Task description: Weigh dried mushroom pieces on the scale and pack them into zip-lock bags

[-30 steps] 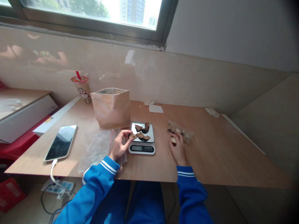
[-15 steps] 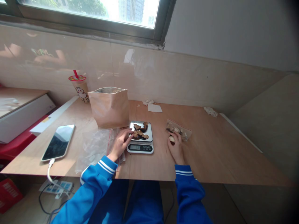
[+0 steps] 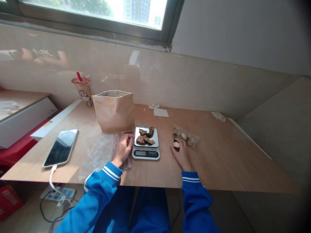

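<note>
A small white kitchen scale with a lit display stands on the table, and several brown, curled dried slices lie on its metal pan. Just left of the pan rests my left hand, fingers curled together, with nothing visible in them. To the right of the scale, my right hand is closed around a pale, rounded piece with a dark underside, between thumb and fingers. Touching or close behind that hand lies a small clear zip bag with pale and dark pieces in it.
An open brown paper pouch stands behind empty-looking clear plastic bags. Further left are a charging phone and a drink cup with a red straw. A white paper and crumpled tissue lie near the wall.
My left hand has drawn back left from the slices on the pan to beside the scale, its fingers curling. My right hand has shifted slightly left with the pale piece, away from the zip bag.
</note>
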`<action>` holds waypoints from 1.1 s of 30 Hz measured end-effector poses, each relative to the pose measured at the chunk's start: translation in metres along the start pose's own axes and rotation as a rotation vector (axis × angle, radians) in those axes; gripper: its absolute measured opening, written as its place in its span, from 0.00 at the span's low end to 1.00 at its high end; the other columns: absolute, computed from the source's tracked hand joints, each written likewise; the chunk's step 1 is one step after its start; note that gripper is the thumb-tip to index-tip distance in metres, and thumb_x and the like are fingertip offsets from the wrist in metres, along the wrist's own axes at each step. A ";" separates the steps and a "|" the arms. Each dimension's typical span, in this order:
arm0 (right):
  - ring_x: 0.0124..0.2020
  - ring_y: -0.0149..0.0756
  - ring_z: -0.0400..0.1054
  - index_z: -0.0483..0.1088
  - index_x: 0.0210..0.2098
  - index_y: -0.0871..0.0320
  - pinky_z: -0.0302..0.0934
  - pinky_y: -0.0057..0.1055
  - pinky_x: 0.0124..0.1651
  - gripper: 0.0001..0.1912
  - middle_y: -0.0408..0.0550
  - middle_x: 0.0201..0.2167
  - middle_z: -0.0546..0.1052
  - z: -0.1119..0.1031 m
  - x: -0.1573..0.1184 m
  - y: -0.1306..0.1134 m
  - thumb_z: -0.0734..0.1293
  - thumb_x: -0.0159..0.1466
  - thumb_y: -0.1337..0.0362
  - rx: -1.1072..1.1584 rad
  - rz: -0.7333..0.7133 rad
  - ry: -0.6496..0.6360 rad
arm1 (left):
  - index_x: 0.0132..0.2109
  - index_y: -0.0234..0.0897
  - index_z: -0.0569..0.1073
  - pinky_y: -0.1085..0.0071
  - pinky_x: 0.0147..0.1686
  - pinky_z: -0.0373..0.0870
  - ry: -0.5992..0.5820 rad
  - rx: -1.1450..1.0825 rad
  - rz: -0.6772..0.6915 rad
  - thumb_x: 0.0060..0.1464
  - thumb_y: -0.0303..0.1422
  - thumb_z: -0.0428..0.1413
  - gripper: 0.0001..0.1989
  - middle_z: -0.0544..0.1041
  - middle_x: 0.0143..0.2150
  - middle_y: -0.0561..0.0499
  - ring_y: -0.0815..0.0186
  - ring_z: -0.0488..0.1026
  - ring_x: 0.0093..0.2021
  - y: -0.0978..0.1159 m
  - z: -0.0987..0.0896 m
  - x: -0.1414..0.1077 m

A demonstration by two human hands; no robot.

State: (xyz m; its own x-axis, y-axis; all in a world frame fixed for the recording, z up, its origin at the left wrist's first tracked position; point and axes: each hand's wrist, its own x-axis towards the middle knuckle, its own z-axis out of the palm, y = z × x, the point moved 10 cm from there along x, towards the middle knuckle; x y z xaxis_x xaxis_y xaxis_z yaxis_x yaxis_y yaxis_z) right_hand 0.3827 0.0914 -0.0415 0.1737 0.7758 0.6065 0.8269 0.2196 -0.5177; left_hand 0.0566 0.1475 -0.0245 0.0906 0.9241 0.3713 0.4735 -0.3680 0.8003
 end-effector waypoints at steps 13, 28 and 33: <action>0.54 0.47 0.66 0.62 0.55 0.59 0.64 0.48 0.54 0.23 0.60 0.51 0.70 -0.007 -0.001 0.007 0.64 0.61 0.60 0.059 0.138 0.049 | 0.43 0.40 0.71 0.65 0.44 0.69 0.003 0.016 0.015 0.63 0.37 0.46 0.10 0.75 0.42 0.47 0.61 0.73 0.44 0.000 -0.001 -0.001; 0.53 0.48 0.64 0.70 0.44 0.57 0.59 0.49 0.57 0.13 0.56 0.49 0.69 -0.001 0.002 -0.001 0.63 0.62 0.59 -0.087 0.028 0.000 | 0.38 0.39 0.70 0.66 0.38 0.67 0.325 0.145 0.327 0.58 0.35 0.48 0.08 0.73 0.31 0.49 0.64 0.70 0.32 0.068 -0.066 -0.031; 0.50 0.47 0.65 0.71 0.44 0.59 0.60 0.48 0.54 0.13 0.57 0.45 0.71 -0.009 0.002 -0.001 0.62 0.61 0.61 -0.122 0.029 0.051 | 0.48 0.38 0.66 0.68 0.31 0.66 0.311 0.299 -0.168 0.58 0.38 0.49 0.13 0.75 0.37 0.49 0.65 0.71 0.28 0.031 -0.110 -0.032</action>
State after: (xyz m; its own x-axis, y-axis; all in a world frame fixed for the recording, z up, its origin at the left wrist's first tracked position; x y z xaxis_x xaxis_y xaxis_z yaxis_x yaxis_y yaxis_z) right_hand 0.3870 0.0878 -0.0346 0.2231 0.7490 0.6239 0.8796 0.1212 -0.4600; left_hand -0.0284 0.0952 0.0401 -0.2547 0.8766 0.4083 0.6949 -0.1278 0.7077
